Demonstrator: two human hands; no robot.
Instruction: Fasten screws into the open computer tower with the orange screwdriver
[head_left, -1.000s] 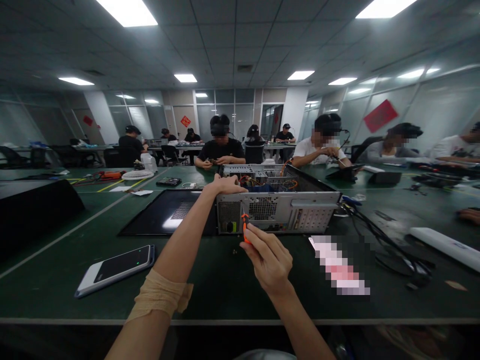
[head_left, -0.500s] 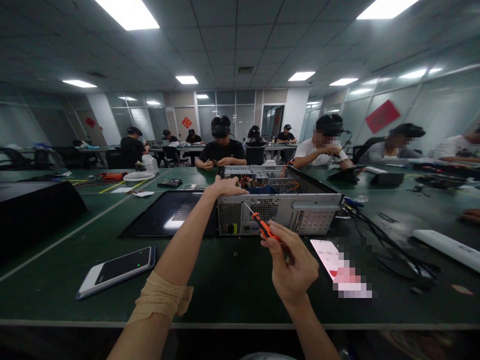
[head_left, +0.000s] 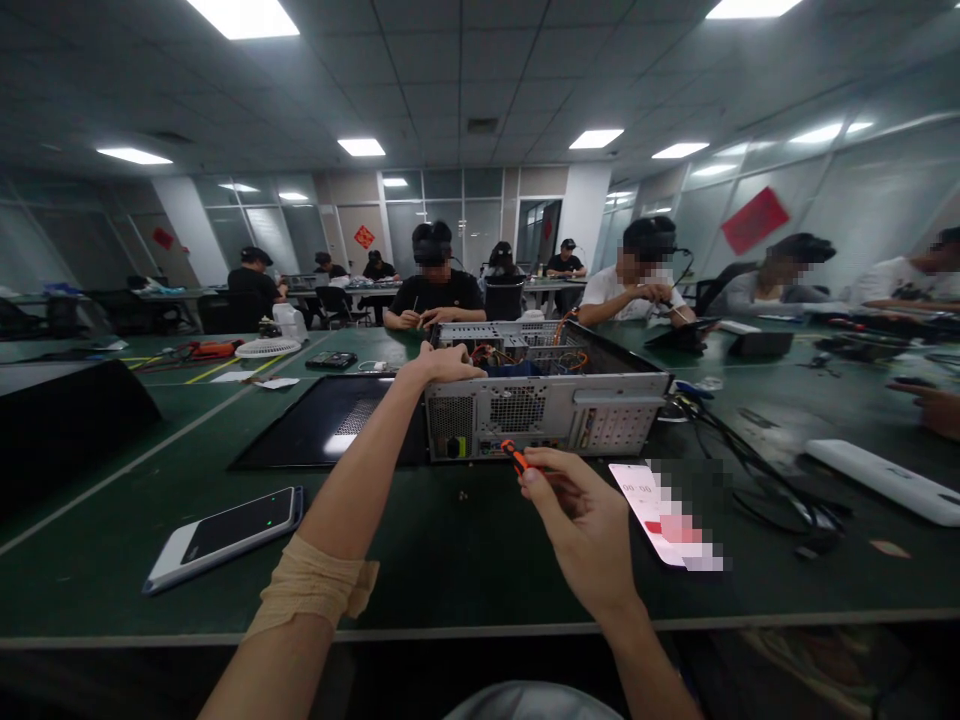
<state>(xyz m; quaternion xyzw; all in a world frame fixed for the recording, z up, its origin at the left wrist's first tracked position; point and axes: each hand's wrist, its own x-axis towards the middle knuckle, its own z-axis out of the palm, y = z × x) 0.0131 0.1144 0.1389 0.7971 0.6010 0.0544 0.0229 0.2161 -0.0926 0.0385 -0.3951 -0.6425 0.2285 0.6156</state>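
Observation:
An open grey computer case (head_left: 547,405) lies on its side on the green table (head_left: 450,560), its rear panel facing me. My left hand (head_left: 439,365) rests on the case's top left corner. My right hand (head_left: 581,515) holds a small screwdriver with an orange and black handle (head_left: 514,457), just in front of the lower rear panel. Orange and blue cables show inside the case.
A black side panel (head_left: 330,420) lies left of the case. A phone (head_left: 225,535) lies at the near left. A card (head_left: 667,515), black cables (head_left: 757,470) and a white bar (head_left: 885,480) lie to the right. Several people work at tables behind.
My right hand drew back from the rear panel and swung right with the screwdriver, which now lies lower and more level. My left hand stayed on the case.

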